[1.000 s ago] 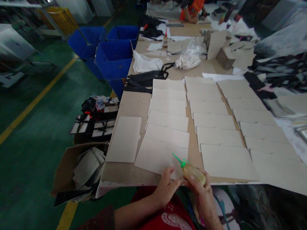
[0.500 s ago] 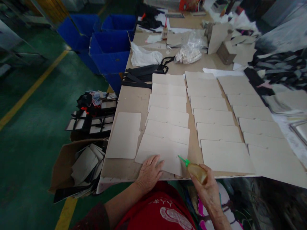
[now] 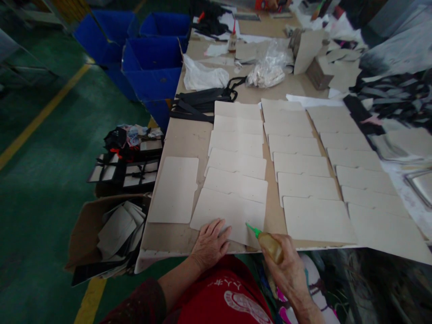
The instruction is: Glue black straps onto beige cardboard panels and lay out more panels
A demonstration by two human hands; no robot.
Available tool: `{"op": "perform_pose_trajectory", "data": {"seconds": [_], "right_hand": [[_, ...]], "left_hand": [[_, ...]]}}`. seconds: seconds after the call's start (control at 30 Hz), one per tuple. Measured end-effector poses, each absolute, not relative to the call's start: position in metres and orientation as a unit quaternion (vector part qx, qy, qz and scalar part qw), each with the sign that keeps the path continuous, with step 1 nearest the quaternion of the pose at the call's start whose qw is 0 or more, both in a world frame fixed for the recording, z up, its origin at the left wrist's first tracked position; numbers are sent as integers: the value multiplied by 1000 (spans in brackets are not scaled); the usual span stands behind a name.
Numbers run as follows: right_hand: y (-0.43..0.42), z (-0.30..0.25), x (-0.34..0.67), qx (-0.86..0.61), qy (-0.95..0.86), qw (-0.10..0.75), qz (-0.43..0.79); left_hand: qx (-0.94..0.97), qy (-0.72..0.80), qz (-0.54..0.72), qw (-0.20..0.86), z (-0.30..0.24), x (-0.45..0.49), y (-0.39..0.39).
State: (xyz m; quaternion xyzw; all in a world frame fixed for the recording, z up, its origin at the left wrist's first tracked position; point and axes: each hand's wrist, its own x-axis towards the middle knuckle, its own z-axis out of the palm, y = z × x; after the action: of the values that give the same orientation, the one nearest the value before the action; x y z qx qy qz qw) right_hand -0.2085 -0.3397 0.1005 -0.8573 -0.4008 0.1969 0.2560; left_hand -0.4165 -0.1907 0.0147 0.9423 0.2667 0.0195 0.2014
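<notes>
My left hand [image 3: 211,242] lies flat, fingers spread, on the near edge of the nearest pale card sheet [image 3: 229,211] in the left row. My right hand [image 3: 286,270] is closed round a small yellowish glue bottle [image 3: 270,245] with a green nozzle [image 3: 252,230]. The nozzle tip touches or hovers just over that same sheet's near right corner. Three overlapping rows of such sheets cover the brown table [image 3: 182,139]. A single sheet [image 3: 173,189] lies apart at the left.
Black straps [image 3: 202,101], plastic bags [image 3: 266,67], a second glue bottle [image 3: 232,41] and card stacks [image 3: 317,74] crowd the far table. Blue bins [image 3: 151,67] stand left of it. On the floor are a cardboard box of cut pieces [image 3: 111,229] and a pile of black-trimmed panels [image 3: 124,166].
My left hand moved from beside the bottle onto the nearest sheet and flattened. The bottle came down and left, bringing its nozzle to the sheet's corner.
</notes>
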Motion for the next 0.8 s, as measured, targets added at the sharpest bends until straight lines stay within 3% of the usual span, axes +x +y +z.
{"op": "perform_pose_trajectory", "data": {"seconds": [0.27,0.57,0.8], "right_hand": [[-329,98,-205,-865,-417,234,151],[-337,114,-204,-880,-379,212,191],[-331,108,-217,-861,-314,314,248]], "left_hand": [[944,264,30,195,11,-417,-191],[945,261,64,187,6,-418,-192],[942,258,66,203,7,-418,-192]]}}
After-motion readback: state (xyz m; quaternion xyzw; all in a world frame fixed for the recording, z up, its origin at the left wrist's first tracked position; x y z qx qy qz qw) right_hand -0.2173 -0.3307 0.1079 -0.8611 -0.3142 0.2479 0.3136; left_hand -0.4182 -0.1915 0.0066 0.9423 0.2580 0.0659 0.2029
